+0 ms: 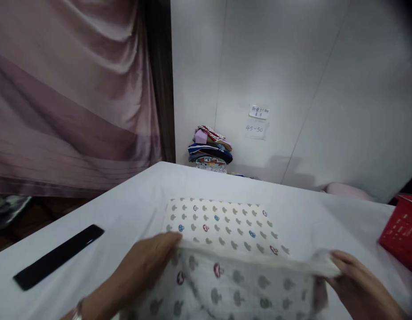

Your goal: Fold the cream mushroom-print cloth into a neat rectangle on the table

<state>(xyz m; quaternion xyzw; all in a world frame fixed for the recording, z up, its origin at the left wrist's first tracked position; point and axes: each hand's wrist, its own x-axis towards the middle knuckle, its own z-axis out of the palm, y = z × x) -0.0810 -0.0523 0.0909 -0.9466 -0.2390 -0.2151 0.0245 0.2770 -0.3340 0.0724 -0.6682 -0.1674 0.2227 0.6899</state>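
A white cloth printed with grey, red and blue mushrooms (222, 222) lies partly flat on the white table (126, 204). Its near part is lifted, so a raised edge runs across between my two hands. My left hand (156, 253) grips that edge at the left, thumb side up. At the right end, my right hand (349, 271) pinches a corner of the cloth, slightly blurred by motion. The lifted near part hangs toward me and hides the table beneath it.
On the table's left lies a long black flat object (59, 257). A red perforated basket (402, 231) stands at the right edge. Folded fabrics (211, 149) are stacked beyond the far edge, by a wall (292, 66) with paper notes (257, 122). A pinkish curtain (73, 89) hangs at left.
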